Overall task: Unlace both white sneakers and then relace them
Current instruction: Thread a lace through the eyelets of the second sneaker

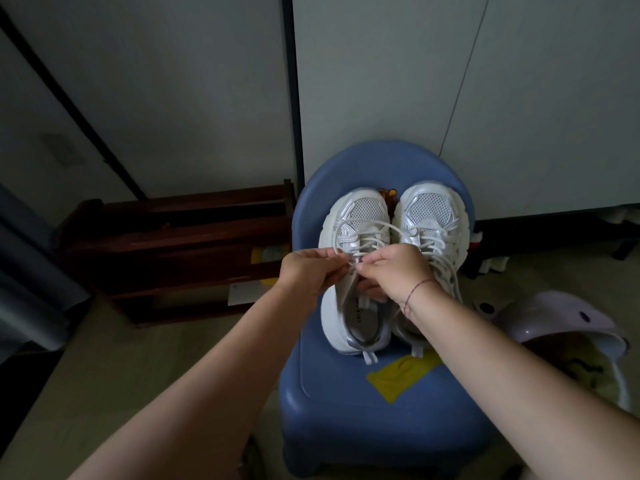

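Two white sneakers stand side by side on a blue plastic stool, toes pointing away from me. Over the left sneaker, my left hand pinches the white lace near the top eyelets. My right hand pinches the same lace just beside it, fingertips almost touching the left hand's. A loop of lace arcs forward across the shoe's mesh toe. The right sneaker is laced, its loose lace ends trailing down its side. My right forearm hides its heel.
A yellow sticker lies on the stool seat. A dark wooden rack stands at the left against the wall. A pale purple tub lies on the floor at the right. White panels rise behind the stool.
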Demonstrator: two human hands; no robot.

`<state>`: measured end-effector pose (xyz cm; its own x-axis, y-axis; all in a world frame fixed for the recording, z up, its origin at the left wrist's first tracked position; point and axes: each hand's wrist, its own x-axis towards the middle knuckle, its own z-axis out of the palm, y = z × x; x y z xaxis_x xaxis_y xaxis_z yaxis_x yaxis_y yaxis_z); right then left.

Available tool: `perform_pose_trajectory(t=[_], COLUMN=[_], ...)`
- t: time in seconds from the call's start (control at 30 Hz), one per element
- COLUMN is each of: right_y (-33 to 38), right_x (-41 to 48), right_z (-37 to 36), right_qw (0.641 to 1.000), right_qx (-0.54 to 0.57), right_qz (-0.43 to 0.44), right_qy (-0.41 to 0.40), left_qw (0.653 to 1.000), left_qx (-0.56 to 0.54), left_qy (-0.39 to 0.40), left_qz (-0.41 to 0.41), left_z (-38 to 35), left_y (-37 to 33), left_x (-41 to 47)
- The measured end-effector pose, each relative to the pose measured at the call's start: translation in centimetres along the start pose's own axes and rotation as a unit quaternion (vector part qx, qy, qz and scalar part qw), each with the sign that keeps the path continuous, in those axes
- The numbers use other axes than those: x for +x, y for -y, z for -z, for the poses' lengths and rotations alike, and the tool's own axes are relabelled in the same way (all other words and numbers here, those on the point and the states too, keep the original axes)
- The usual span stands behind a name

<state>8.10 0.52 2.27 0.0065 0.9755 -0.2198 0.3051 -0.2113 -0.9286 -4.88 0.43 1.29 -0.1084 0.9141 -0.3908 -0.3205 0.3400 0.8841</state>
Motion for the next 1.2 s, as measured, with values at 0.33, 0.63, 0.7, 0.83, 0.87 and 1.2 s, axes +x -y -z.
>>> perform_pose_trajectory(t=[0.33, 0.63, 0.7, 0.83, 0.87, 1.2], right_y=[-0.1, 0.1, 0.0, -0.2, -0.3, -0.9], right_x=[-0.2, -0.4, -0.3, 0.0, 0.0, 0.4], right_z=[0.1, 0.3, 0.3, 0.1, 0.1, -0.1], right_qw=[0.998, 0.997, 0.997, 0.997, 0.997, 0.994], right_qx=[0.06, 0.075, 0.069, 0.038, 0.026, -0.035], right_qz=[-0.019, -0.011, -0.013, -0.016, -0.012, 0.045], right_qy=[0.021, 0.027, 0.033, 0.062, 0.066, 0.097], left_qw=[0.991, 0.99, 0.991, 0.998, 0.999, 0.984], left_qx=[0.027, 0.072, 0.068, 0.04, 0.035, 0.172], left_qy=[-0.104, -0.081, -0.074, -0.039, -0.026, 0.004], left_qz=[-0.077, -0.096, -0.083, -0.029, -0.011, -0.042], left_z=[-0.7, -0.5, -0.4, -0.2, -0.2, -0.1], left_y=[1.6, 1.9, 1.8, 1.7, 1.7, 1.6], left_x=[0.4, 0.1, 0.2, 0.5, 0.5, 0.6])
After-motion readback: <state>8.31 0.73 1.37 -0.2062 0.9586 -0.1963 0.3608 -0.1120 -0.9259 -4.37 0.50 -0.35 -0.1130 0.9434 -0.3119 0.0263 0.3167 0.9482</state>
